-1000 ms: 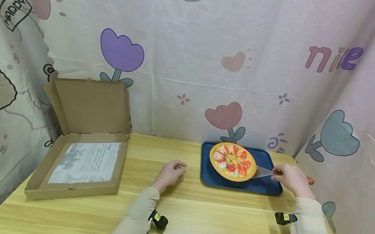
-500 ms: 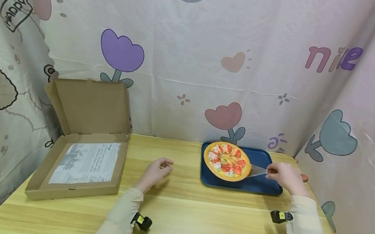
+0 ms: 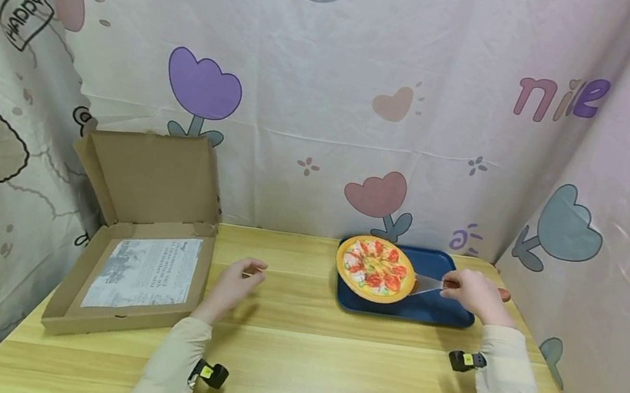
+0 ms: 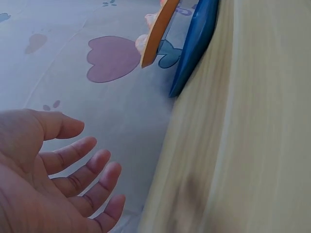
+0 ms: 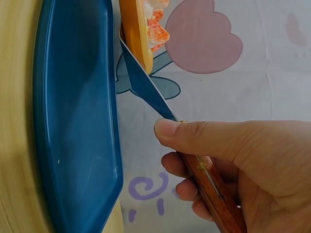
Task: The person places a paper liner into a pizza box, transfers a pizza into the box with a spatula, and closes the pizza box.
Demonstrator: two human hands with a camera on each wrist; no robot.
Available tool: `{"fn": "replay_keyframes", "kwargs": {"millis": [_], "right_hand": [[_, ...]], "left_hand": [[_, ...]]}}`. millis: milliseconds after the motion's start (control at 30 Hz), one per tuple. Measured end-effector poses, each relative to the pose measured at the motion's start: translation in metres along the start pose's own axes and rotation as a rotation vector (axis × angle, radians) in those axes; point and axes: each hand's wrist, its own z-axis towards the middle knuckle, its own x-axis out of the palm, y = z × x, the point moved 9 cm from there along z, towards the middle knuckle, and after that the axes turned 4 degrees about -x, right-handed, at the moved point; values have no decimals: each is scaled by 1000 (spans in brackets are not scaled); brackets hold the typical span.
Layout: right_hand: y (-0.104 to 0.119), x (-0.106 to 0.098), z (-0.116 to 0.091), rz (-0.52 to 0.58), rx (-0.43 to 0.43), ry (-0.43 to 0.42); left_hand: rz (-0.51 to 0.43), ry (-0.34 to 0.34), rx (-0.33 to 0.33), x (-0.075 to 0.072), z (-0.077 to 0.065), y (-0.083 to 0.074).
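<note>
My right hand (image 3: 479, 296) grips the wooden handle of a pizza server (image 5: 146, 85), its metal blade under a toy pizza (image 3: 376, 269) with a yellow-orange crust and red and white toppings. In the right wrist view the pizza rides on the blade, raised above the blue tray (image 5: 80, 121). The thumb lies along the top of the handle and the fingers curl beneath it. My left hand (image 3: 234, 282) hovers over the table between the cardboard box and the tray. Its fingers (image 4: 87, 174) are loosely bent, with nothing in them.
An open cardboard pizza box (image 3: 121, 324) stands at the left with its lid (image 3: 158, 181) raised against the back. Printed paper (image 3: 148, 273) lines its bottom. A patterned curtain (image 3: 321, 86) hangs behind and beside the wooden table (image 3: 334, 380).
My left hand has moved left, away from the tray and toward the box. The right hand, pizza server and pizza have shifted a little to the left over the tray.
</note>
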Motion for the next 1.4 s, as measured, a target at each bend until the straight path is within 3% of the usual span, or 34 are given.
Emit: {"fn": "replay_keyframes", "kwargs": {"millis": [533, 733, 967, 1400], "right_hand": [[14, 1, 8, 27, -8, 11], [23, 3, 13, 37, -28, 7], [30, 4, 20, 45, -53, 13], [45, 5, 25, 49, -76, 21]], "left_hand": [[114, -12, -18, -54, -25, 11], [155, 14, -16, -73, -31, 10], [168, 52, -7, -95, -38, 5], [165, 66, -44, -144, -47, 20]]}}
